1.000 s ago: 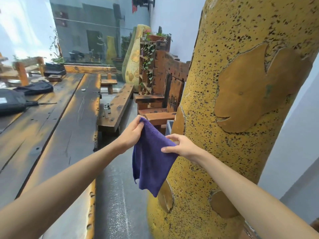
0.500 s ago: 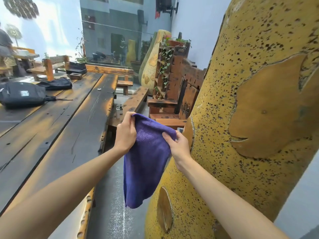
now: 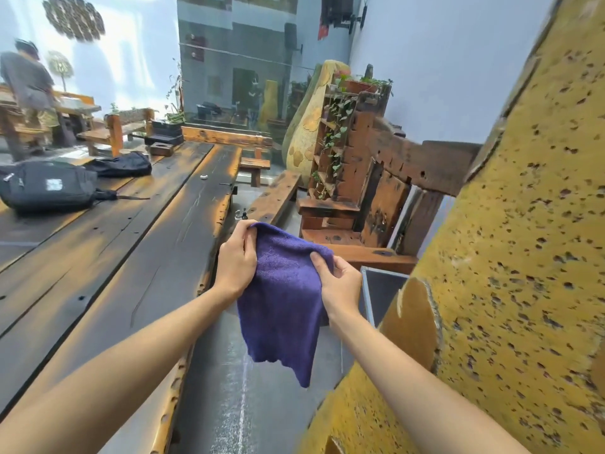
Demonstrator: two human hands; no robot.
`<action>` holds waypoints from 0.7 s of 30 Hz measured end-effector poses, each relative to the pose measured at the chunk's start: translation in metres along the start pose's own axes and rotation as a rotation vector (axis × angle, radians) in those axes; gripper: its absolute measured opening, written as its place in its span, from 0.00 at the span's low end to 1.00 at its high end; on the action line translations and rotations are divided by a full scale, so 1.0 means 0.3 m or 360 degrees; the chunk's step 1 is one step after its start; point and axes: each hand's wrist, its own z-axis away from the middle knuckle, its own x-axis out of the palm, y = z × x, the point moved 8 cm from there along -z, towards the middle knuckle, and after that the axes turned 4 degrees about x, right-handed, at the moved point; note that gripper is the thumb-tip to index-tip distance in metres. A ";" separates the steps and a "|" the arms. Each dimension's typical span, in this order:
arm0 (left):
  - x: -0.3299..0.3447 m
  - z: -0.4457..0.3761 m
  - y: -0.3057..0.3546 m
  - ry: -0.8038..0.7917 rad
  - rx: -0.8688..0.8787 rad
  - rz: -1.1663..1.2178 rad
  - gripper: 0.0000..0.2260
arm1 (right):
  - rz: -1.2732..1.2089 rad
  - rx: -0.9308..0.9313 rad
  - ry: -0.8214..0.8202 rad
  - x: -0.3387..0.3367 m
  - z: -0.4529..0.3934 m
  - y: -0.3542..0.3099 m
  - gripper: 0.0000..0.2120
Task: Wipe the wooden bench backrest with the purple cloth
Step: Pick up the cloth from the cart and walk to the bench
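Holding the purple cloth (image 3: 283, 299) up by its top edge, I have both hands closed on it in open air, well short of the wooden bench backrest (image 3: 389, 178) it is meant to wipe. My left hand (image 3: 236, 257) pinches the upper left corner between thumb and fingers; my right hand (image 3: 340, 283) grips the upper right edge, thumb laid across the front of the fabric. Between the two hands the cloth sags slightly, and below them it hangs in a loose, uneven drape to a pointed lower corner, touching nothing.

By the look of its nap and the way it falls, I judge it soft, limp and light, with no stiffness of its own: it should fold wherever it is not supported and will not slip readily from dry fingers. It looks in no way fragile. A corner pinch suits carrying or spreading it, but for wiping I would bunch or fold it into one palm so a flat pad meets the wood.

Relative to the cloth, the backrest stands beyond and to the right, its dark, pitted boards rising above an orange-brown seat. A long dark worktop (image 3: 108, 257) runs off to the cloth's left, carrying a black bag (image 3: 45, 186). A speckled yellow pillar (image 3: 510, 290) fills the space close on its right.
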 end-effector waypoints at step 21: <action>0.520 -0.892 -0.522 -0.0275 0.0107 0.0034 0.09 | 0.0805 -0.0342 0.0378 0.321 -1.106 0.071 0.07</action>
